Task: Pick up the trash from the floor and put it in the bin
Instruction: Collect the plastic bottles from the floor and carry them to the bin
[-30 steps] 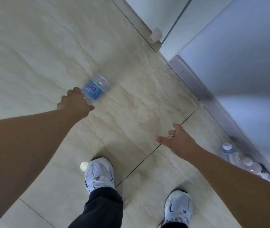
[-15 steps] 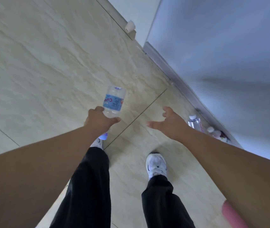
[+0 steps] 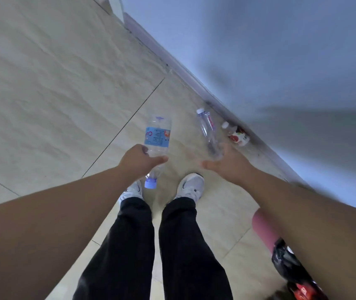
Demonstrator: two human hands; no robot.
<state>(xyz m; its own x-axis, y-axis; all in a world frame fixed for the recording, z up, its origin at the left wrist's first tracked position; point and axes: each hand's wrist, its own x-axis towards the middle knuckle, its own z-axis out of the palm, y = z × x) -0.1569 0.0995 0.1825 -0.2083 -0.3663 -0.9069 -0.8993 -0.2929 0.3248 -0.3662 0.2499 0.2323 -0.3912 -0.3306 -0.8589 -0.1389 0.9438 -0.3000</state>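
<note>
**Left hand holding one bottle; right hand at a second bottle on the floor**

The left hand [image 3: 139, 160] is closed around a clear plastic water bottle with a blue label [image 3: 157, 138]. The bottle is held inverted, with its purple cap [image 3: 150, 183] pointing down toward the shoes.

The right hand [image 3: 230, 164] is spread open, palm toward the floor, fingers extended. It sits at the lower end of a second clear plastic bottle with a white cap and pink lettering [image 3: 207, 131]. This bottle lies on the beige tiled floor [image 3: 53, 83]. Whether the fingers touch the bottle cannot be determined; the hand has not closed on it.

A small bottle with a red-and-white label [image 3: 236, 135] lies just beside the second bottle, against the grey skirting at the base of the pale wall [image 3: 259, 50].

A pink cylindrical object with a black bag [image 3: 285, 258] at its rim is partly visible under the right forearm; its identity is unclear.

The person stands on two white shoes [image 3: 191, 186].
</note>
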